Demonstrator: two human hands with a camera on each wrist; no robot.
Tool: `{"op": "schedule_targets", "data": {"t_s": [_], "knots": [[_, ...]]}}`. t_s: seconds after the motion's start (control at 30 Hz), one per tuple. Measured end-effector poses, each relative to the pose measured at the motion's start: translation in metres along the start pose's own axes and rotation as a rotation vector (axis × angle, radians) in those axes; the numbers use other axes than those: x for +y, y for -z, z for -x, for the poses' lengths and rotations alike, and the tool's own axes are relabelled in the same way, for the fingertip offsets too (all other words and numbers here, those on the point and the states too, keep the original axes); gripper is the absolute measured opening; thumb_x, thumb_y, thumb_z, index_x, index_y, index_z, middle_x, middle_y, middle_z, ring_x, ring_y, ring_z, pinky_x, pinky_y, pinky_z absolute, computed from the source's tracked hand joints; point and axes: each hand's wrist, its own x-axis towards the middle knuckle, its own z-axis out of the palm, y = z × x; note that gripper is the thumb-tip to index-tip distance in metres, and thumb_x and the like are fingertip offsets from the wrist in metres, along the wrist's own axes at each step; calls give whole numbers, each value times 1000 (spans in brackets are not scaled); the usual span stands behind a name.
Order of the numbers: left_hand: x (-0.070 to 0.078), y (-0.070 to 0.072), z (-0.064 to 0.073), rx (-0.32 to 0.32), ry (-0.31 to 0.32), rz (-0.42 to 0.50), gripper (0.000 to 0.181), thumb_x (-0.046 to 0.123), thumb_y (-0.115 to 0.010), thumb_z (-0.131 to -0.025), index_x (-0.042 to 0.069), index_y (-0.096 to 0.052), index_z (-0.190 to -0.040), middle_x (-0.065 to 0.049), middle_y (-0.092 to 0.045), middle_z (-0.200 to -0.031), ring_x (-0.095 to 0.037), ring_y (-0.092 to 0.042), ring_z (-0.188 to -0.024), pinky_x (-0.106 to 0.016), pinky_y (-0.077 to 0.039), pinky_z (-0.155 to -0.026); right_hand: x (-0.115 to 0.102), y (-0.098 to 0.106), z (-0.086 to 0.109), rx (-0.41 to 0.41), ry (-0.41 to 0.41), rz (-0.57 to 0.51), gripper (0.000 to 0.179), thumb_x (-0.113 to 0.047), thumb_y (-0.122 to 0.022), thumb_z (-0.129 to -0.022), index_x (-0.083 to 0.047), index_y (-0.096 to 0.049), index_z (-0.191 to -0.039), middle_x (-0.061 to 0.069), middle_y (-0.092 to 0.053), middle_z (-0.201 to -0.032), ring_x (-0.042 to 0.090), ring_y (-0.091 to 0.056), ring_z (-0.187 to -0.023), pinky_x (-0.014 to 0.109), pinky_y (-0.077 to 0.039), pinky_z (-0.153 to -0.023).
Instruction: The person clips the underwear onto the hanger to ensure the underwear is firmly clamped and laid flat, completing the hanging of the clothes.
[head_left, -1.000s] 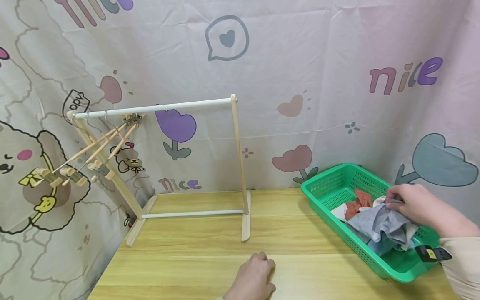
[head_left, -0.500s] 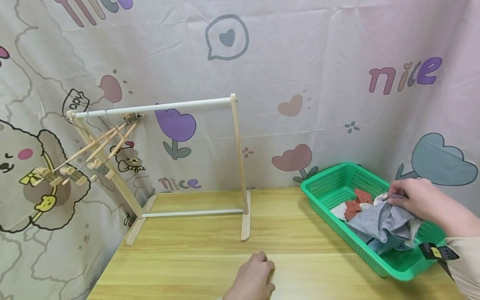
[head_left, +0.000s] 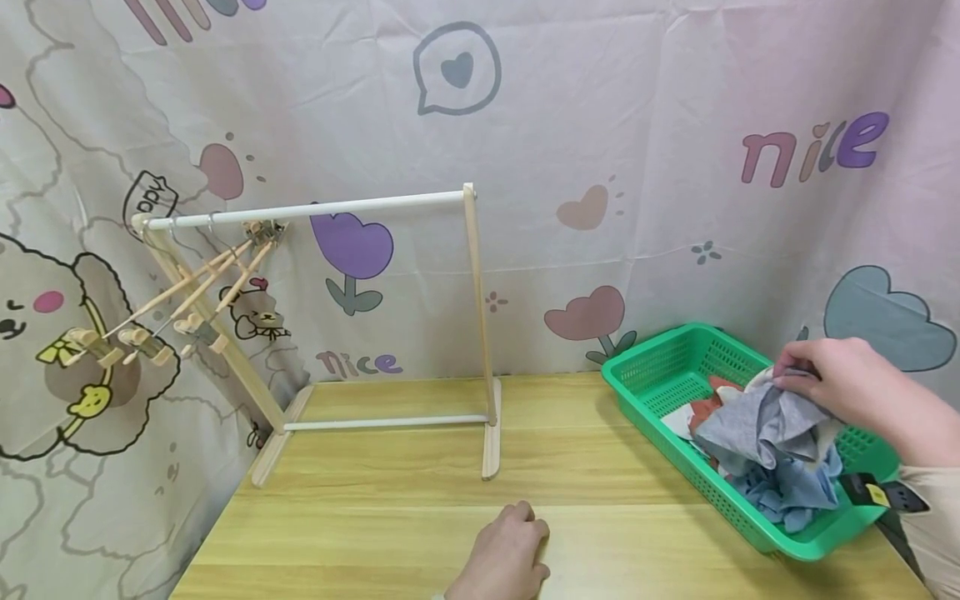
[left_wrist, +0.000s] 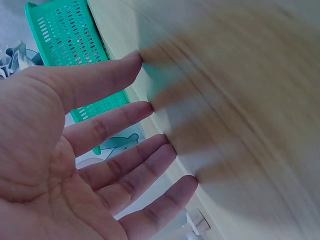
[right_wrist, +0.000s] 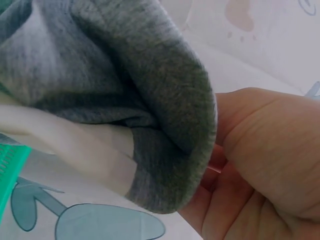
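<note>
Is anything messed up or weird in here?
Nothing looks spilled or broken. The clothes are just crumpled in the basket, and the gray cloth is bunched up because the right hand is pinching it. The hangers crowd the left end of the rack, but that isn't really odd.

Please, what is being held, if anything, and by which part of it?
The fingers of the right hand hold the gray cloth by its upper edge; the left hand holds nothing.
</note>
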Motion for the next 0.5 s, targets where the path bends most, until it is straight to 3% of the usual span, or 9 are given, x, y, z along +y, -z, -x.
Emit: {"op": "schedule_targets", "data": {"t_s": [0.5], "knots": [[-1, 0, 1, -7, -4, -4, 30, 26, -94, -81, 15, -80, -104, 3, -65, -104, -6, -52, -86, -21, -47, -65, -24, 23, -3, 96, 17, -18, 10, -1, -80, -93, -4, -71, -94, 6, -71, -81, 23, -59, -70, 44, -59, -63]]}}
